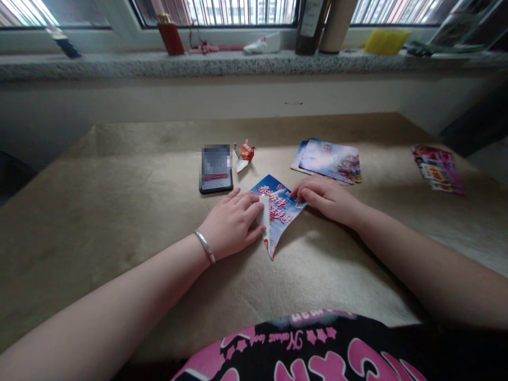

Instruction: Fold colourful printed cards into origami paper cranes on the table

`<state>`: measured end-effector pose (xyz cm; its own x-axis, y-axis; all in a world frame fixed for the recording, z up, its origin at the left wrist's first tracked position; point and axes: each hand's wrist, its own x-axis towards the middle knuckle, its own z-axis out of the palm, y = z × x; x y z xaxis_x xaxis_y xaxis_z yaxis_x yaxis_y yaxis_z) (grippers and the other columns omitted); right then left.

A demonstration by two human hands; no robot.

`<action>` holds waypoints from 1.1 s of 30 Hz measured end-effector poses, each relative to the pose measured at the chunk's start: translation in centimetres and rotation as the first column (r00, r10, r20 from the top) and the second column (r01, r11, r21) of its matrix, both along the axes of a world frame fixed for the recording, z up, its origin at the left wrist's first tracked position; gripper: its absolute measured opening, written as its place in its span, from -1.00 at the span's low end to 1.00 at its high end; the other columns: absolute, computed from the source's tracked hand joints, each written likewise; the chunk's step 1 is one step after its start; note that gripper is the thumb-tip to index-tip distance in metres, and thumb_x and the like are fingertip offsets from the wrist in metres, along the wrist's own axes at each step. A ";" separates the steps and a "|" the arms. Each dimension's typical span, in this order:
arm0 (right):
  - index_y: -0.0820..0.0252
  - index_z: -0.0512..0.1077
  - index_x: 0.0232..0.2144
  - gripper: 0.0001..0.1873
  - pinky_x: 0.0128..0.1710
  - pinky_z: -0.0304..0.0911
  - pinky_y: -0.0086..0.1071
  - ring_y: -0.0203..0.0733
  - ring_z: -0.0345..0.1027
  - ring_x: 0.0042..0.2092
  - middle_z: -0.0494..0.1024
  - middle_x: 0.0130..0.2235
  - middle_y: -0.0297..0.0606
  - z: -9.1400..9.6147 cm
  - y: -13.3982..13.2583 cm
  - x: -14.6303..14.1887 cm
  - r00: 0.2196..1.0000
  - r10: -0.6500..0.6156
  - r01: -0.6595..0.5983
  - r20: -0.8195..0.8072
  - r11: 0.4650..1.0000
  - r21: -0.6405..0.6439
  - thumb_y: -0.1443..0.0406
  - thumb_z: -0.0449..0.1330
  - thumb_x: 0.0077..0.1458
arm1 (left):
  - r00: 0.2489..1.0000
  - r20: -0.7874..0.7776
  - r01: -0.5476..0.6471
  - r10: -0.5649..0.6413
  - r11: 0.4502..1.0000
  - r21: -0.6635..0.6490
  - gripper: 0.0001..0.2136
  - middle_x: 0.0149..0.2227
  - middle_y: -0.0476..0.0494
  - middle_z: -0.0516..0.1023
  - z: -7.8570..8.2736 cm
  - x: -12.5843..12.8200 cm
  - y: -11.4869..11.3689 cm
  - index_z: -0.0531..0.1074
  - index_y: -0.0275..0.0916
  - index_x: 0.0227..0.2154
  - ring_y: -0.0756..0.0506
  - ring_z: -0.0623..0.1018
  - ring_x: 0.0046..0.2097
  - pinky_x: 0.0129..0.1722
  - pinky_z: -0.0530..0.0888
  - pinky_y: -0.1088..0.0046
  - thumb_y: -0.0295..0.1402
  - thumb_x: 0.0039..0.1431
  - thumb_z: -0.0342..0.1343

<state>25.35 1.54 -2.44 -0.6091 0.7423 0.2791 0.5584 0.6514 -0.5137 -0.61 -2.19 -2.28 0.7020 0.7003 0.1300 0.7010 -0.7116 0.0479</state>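
A blue printed paper sheet (283,203) with pink and white lettering lies on the table in front of me. Its left side is folded over into a narrow white flap, and the sheet tapers to a point towards me. My left hand (234,219), with a silver bangle at the wrist, holds the folded flap down with thumb and fingers. At the sheet's right corner, my right hand (319,196) has its fingers curled and closed on the edge. The sheet's left corner is hidden under my left hand.
Beyond my left hand lie a phone (216,169) and a small folded paper figure (244,153). A stack of printed sheets (331,159) is behind my right hand, with colourful paper pieces (436,169) farther right. Bottles and a yellow sponge (387,42) stand on the windowsill (238,66).
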 end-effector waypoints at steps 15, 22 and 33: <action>0.16 0.43 -0.06 -0.59 0.14 0.13 -0.17 -0.09 0.21 0.10 0.41 0.09 -0.19 -0.3 -0.3 -0.1 0.954 0.151 -0.191 0.258 0.972 0.140 0.12 0.18 0.07 | 0.993 0.113 0.000 0.021 0.983 -0.181 -0.34 0.25 -0.31 0.11 -1.2 -0.8 1.7 -0.01 -0.31 0.24 -0.24 0.12 0.26 0.26 0.09 0.10 -0.13 0.15 0.01; 0.09 0.42 0.01 -0.59 0.12 0.17 -0.13 -0.06 0.21 0.12 0.41 0.12 -0.31 -0.4 -0.2 0.4 0.937 0.118 -0.200 0.329 0.953 0.229 0.13 0.13 0.12 | 0.929 0.366 0.094 -0.049 0.990 -0.107 -0.28 0.09 -0.30 0.17 -1.4 -1.4 2.1 -0.15 -0.20 0.27 -0.18 0.28 0.12 0.15 0.32 0.20 -0.31 0.12 0.10; 0.19 0.41 0.03 -0.55 0.09 0.21 -0.09 -0.01 0.25 0.10 0.43 0.09 -0.21 -0.6 0.2 1.3 0.920 0.021 -0.148 0.391 0.943 0.297 0.13 0.12 0.14 | 0.946 0.166 0.235 -0.279 0.942 0.240 -0.86 -0.26 -0.10 0.49 -0.2 -2.8 3.5 0.45 -0.19 -0.26 -0.03 0.46 -0.24 -0.01 0.40 0.25 -0.34 0.22 0.00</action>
<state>26.63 1.70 -3.04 -0.7716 0.5947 0.2258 0.6035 0.7966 -0.0356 -3.43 1.31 -2.50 0.7996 0.4396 0.4093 0.4851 -0.8744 -0.0085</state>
